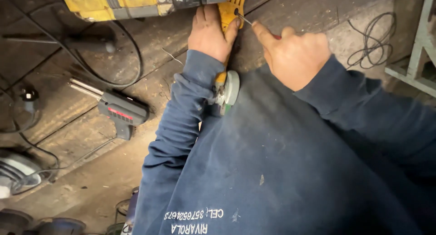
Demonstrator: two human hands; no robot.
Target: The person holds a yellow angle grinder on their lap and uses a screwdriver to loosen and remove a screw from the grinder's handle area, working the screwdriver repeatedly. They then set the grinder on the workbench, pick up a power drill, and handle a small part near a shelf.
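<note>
My left hand [210, 34] grips the yellow body of a small angle grinder [228, 14], which lies on a worn wooden bench [150, 39]. The grinder's disc and guard [228, 90] show just below my left wrist. My right hand [293, 55] holds a thin screwdriver [245, 19] with a red handle, index finger stretched along the shaft. The tip rests against the grinder's yellow housing near my left thumb. Both sleeves are dark blue, and my sweatshirt fills the lower right.
A large yellow and grey power drill [136, 1] lies along the top edge. A black gun-shaped tool with red marking [121, 111] sits at left among black cables [122, 48]. A loose cable coil [372, 42] and a grey-green metal frame [415, 62] are at right.
</note>
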